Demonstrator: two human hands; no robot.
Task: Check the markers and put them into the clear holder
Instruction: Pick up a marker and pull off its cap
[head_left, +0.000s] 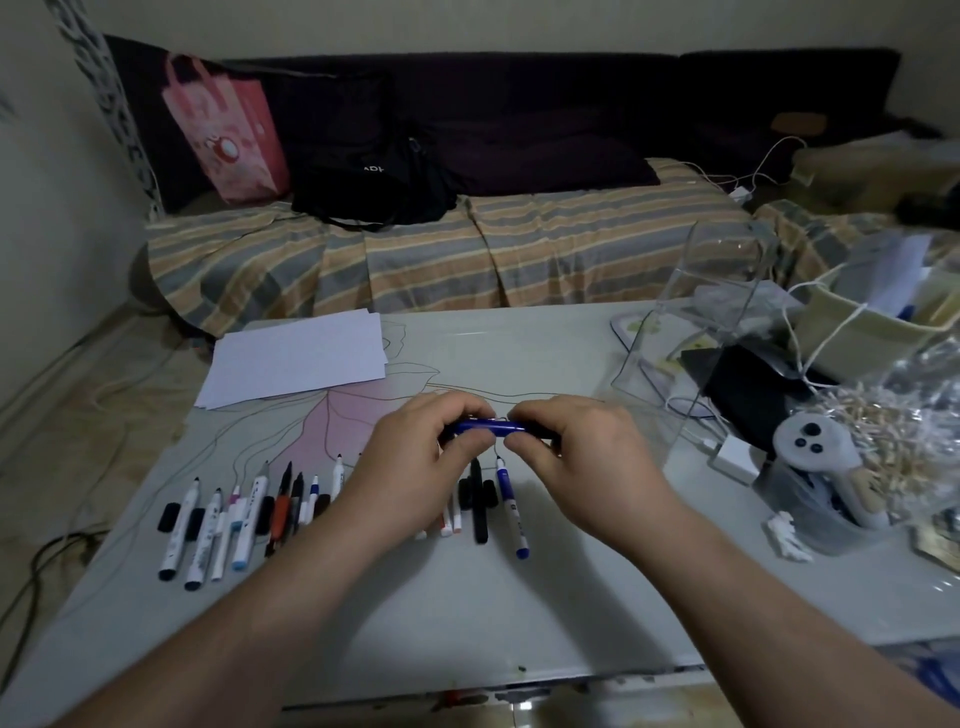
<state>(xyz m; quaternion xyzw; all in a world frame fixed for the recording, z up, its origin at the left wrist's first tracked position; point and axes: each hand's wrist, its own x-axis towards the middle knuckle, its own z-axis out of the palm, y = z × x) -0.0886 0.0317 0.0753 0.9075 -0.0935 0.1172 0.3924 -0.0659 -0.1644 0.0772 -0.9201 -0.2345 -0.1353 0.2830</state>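
Your forearms reach in over the near edge of the tabletop (519, 613). Nearer you than the blue marker (488, 427), a row of loose markers (249, 514) lies flat on the tabletop, running out to its left; several are uncapped. Your left hand (415, 467) and right hand (582, 457) meet at the blue marker, held level above the row. Each grip is closed on one end of it, fingertips pinching, barrel spanning the gap between them. Right of the blue marker and a little farther off stands the clear holder (696, 332); contents cannot be told. Left and beyond lies white paper (296, 358).
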